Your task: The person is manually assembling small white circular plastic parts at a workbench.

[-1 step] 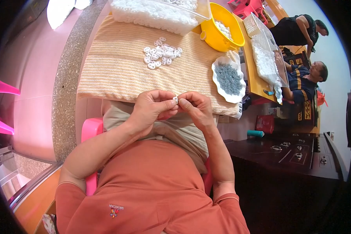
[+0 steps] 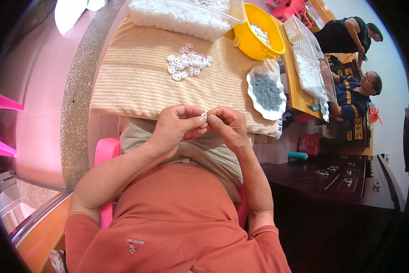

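Close to my lap, at the near edge of the towel-covered table, both hands meet over one small white plastic piece with holes in it. My left hand pinches it between thumb and forefinger. From the other side, the thumb and fingers of my right hand close on the same piece. Further up the striped towel lies a loose pile of white two-holed oval pieces. Right of the pile, a white scalloped dish holds many tiny grey-blue parts, too small to make out singly.
At the far edge stand a clear bin full of white pieces and a yellow basin with more. Two people work by another table at the right. A dark cabinet is near my right arm; a pink stool stands left.
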`<action>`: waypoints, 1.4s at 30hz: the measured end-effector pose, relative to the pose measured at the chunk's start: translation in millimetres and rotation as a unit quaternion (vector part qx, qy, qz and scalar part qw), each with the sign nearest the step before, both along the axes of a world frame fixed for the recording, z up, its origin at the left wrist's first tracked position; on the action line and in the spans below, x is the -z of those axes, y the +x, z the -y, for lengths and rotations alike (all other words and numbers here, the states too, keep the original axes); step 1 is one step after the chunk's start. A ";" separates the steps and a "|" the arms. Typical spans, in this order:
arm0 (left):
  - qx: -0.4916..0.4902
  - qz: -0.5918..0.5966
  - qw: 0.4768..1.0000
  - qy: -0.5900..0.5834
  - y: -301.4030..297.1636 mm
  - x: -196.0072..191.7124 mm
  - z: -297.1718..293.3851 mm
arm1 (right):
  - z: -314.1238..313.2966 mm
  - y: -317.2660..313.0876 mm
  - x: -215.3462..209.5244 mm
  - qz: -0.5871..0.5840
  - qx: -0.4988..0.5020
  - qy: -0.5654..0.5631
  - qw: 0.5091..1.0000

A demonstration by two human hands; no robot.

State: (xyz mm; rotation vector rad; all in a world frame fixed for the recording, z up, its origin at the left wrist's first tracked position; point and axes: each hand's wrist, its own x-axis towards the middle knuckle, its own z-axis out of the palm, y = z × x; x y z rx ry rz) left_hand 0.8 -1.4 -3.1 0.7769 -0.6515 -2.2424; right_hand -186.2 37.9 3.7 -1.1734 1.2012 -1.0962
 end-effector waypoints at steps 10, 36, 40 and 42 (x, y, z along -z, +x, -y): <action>-0.009 0.005 1.000 -0.024 -1.7 2.1 -4.6 | -2.0 4.1 -1.3 -0.008 0.003 0.000 1.000; -0.057 -0.029 0.998 0.018 1.7 -0.9 1.7 | 98.1 5.9 -8.5 -0.466 0.037 -0.257 0.846; -0.057 -0.016 0.998 0.029 3.0 -3.9 2.9 | 104.3 17.8 -12.2 -0.552 0.033 -0.187 0.812; -0.054 -0.018 0.998 0.029 3.3 -6.6 3.9 | 105.3 17.5 -9.9 -0.565 0.039 -0.186 0.803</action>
